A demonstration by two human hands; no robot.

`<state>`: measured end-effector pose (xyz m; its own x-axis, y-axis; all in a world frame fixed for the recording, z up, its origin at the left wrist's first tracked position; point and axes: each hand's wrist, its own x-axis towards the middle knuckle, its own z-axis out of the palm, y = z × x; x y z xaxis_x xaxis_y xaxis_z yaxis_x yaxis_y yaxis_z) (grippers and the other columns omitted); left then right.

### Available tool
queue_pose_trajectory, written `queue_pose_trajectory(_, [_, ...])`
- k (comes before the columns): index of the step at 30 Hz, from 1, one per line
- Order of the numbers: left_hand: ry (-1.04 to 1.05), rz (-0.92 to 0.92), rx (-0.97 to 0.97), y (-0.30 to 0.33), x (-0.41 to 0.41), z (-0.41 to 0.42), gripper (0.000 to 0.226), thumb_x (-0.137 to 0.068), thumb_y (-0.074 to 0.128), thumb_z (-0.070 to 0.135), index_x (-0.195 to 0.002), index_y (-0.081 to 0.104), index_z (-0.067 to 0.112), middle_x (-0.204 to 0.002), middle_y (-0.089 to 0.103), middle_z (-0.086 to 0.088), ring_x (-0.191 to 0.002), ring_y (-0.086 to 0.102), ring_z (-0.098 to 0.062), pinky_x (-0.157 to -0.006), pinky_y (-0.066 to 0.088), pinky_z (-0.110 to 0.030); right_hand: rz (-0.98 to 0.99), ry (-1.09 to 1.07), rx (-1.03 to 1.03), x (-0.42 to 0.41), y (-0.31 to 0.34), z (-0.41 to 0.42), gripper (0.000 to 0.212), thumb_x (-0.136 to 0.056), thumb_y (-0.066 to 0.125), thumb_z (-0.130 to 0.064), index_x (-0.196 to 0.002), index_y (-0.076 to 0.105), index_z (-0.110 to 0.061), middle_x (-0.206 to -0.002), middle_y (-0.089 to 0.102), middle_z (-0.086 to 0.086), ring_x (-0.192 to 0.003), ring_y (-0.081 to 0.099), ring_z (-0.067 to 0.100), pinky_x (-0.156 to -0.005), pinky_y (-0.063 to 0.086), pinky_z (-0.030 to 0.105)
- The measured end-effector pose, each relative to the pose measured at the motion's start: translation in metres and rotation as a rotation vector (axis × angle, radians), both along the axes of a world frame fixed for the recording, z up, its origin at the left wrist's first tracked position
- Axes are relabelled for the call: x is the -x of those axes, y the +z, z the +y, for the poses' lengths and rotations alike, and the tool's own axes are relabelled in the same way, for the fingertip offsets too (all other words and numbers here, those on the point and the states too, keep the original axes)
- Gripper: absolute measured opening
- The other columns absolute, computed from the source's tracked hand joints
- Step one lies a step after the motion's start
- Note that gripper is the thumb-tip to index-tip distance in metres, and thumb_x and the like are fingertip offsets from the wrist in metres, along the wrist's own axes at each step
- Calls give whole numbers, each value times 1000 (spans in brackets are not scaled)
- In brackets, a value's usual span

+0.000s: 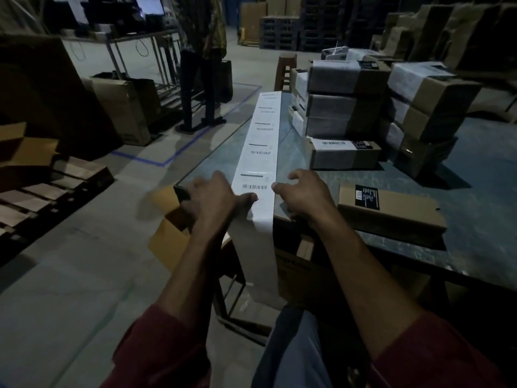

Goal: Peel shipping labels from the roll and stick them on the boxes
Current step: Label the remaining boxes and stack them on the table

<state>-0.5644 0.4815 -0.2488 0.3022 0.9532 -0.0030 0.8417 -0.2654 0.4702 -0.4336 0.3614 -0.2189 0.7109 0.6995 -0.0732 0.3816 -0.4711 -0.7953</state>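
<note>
Both hands — left hand [212, 196], right hand [302, 191] — on label strip [261, 152].

Bench [475, 175]: dark marbled top, right half of frame.
Person [202, 51]: standing, upper middle.
Monitor [149, 4]: lit, top left.
Pallets [279, 32]: stacked, top centre.
Floor tape [167, 161]: blue lines, left of centre.

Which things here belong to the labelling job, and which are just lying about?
Job: label strip; flat box; stacked boxes; left hand; right hand.
Lying about: pallets; monitor; wooden stool.
</note>
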Motion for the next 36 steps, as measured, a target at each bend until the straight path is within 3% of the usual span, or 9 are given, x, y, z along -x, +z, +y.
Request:
queue_pose_trajectory(3, [66,-223,41,-22,35,-23,84,-69,82,73,-124,49,19,-133,51,-18,-128,45,-39,-92,45,-46,0,36,11,2,-6,-1,69,-78,75,-58,-137,57,-28,-122,69,3,-96,73,24,-86,62,49])
queue_pose_trajectory(7, [107,-675,47,-48,59,-42,53,-76,91,38,-116,57,30,-96,76,2,-89,72,-14,-71,52,-32,-7,72,2,11,-15,3,58,-77,77,-58,-126,58,-34,-110,74,0,-95,73,22,-83,62,49])
queue_pose_trajectory(11, [129,-890,182,-61,71,-55,52,-82,88,9,-124,60,24,-75,72,1,-78,73,-14,-66,56,-31,-3,102,-7,17,-15,6,62,-75,81,-43,-131,57,-31,-100,77,-3,-90,74,20,-81,63,48])
queue_pose_trajectory(17, [6,-991,260,-45,79,-39,66,-75,94,37,-131,61,26,-113,74,-3,-106,72,-16,-82,59,-32,118,115,-59,14,-20,-2,72,-70,83,-13,-133,54,-33,-88,77,-1,-88,74,19,-80,63,52])
queue_pose_trajectory(20, [-96,-984,269,-17,71,-32,59,-82,89,19,-135,63,20,-111,73,2,-100,73,-9,-71,58,-18,61,157,-48,14,-22,-12,71,-67,81,-16,-130,53,-37,-87,76,-3,-90,73,17,-84,62,52])
queue_pose_trajectory(25, [-272,-871,239,-10,58,-24,49,-71,95,7,-117,78,7,-114,78,2,-110,73,-7,-96,60,-31,-5,301,-79,15,-21,-24,72,-76,81,-5,-136,55,-35,-80,76,-6,-78,73,7,-83,63,43])
queue_pose_trajectory(29, [-344,-897,259,-11,59,-28,53,-66,94,-2,-116,78,2,-114,78,2,-109,72,-2,-87,58,-19,25,458,-129,11,-15,-28,57,-80,89,-23,-130,64,-35,-102,74,-5,-88,72,4,-82,62,29])
queue_pose_trajectory(34, [-396,-924,229,-3,61,-29,50,-67,93,-2,-114,79,4,-114,78,-3,-107,73,-5,-84,58,-20,24,465,-242,9,-9,-27,44,-85,85,-14,-125,72,-28,-102,77,-4,-93,74,7,-87,62,33])
queue_pose_trajectory(36, [-397,-896,175,3,59,-31,52,-66,96,6,-115,79,9,-117,77,1,-111,71,-3,-90,59,-22,-9,412,-290,6,-10,-26,37,-84,85,-13,-117,76,-28,-99,77,-8,-91,73,4,-81,62,25])
